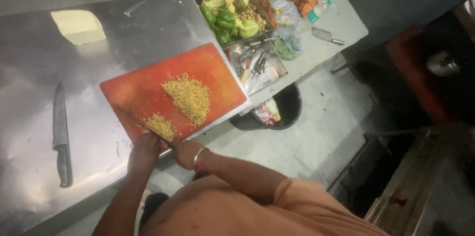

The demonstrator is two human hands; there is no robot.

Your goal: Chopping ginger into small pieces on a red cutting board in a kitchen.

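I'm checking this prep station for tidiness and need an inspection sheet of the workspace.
Surface: steel counter, scattered crumbs.
Job's things: red cutting board with a large chopped yellow pile and a small pile; knife across the board.
Clutter: spare knife, pale block, vegetable tray, utensil tray, cleaver.
Grippers: left hand by the blade, right hand at the handle.
Cables: nothing seen.
Surroundings: black bin below.

We see a smooth, matt red plastic rectangular cutting board [173, 87] on a brushed, dully reflective grey steel worktable [148, 23], with a shiny rectangular metal utensil tray [278, 62] right.
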